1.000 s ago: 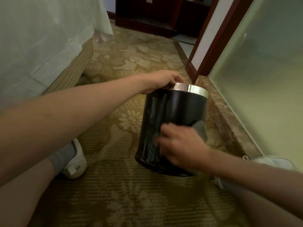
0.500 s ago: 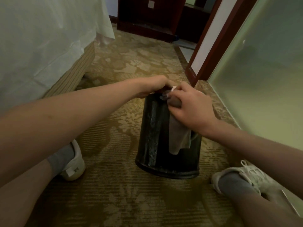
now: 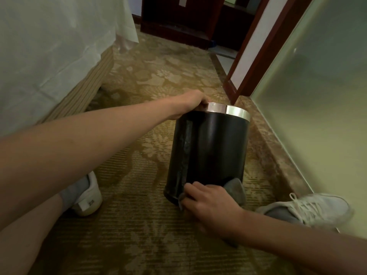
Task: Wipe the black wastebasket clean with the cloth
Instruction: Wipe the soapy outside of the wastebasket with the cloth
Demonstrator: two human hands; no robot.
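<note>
Sweeping down from the rim [image 3: 228, 110] in half a second, the right hand [image 3: 210, 201] held the cloth [image 3: 235, 188] under curled fingers at the base of the wastebasket [image 3: 214, 147] on the carpet [image 3: 139, 235]; the left hand [image 3: 195, 102] clasped the rim. Another pass seemed due.

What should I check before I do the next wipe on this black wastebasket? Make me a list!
1. Left hand grips the rim to steady the wastebasket: ok.
2. Right hand holds the cloth against the wastebasket's lower side: ok.
3. Near side all clean: not ok, a pale streak runs down its left part.
4. Far side clean: cannot tell, it is hidden.
5. Bottom flat on the carpet: cannot tell, hand and cloth cover part of the lower edge.
</note>
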